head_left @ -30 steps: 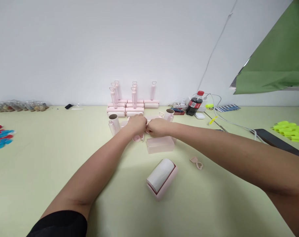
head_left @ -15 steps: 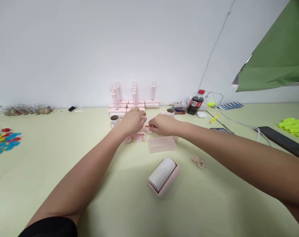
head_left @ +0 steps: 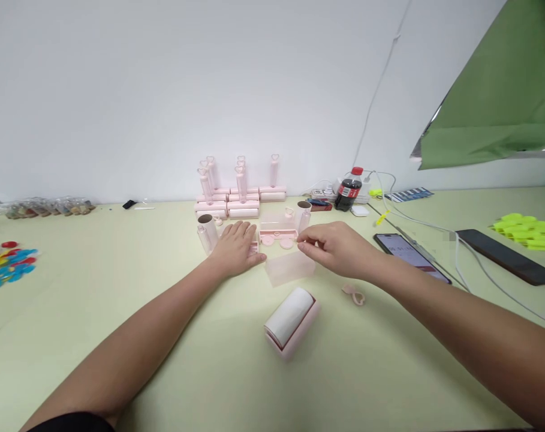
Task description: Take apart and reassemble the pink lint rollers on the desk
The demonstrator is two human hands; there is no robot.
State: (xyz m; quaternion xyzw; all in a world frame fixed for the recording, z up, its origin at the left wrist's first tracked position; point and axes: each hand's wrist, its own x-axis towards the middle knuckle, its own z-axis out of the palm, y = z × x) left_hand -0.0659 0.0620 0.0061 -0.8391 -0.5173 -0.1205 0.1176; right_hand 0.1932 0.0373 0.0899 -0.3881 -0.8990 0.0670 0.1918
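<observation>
My left hand lies with fingers spread over small pink parts, its thumb beside the translucent pink cover. My right hand hovers at the cover's right end, fingertips pressed together; what they hold, if anything, is too small to make out. Between the hands is an open pink case with two round pink discs before it. Nearer me, a white roll rests in a pink holder. A pink heart-shaped handle lies to the right. Cardboard-cored rolls stand upright behind.
Several pink cases with upright heart-topped tubes line the wall. A cola bottle, cables, a lit phone and a black slab are at right. Yellow pieces lie far right; colourful pieces far left.
Both hands have drawn back toward me and apart, the right one moving rightward. My left hand has flattened down. The pink case and discs between them are now uncovered, and the view has shifted slightly.
</observation>
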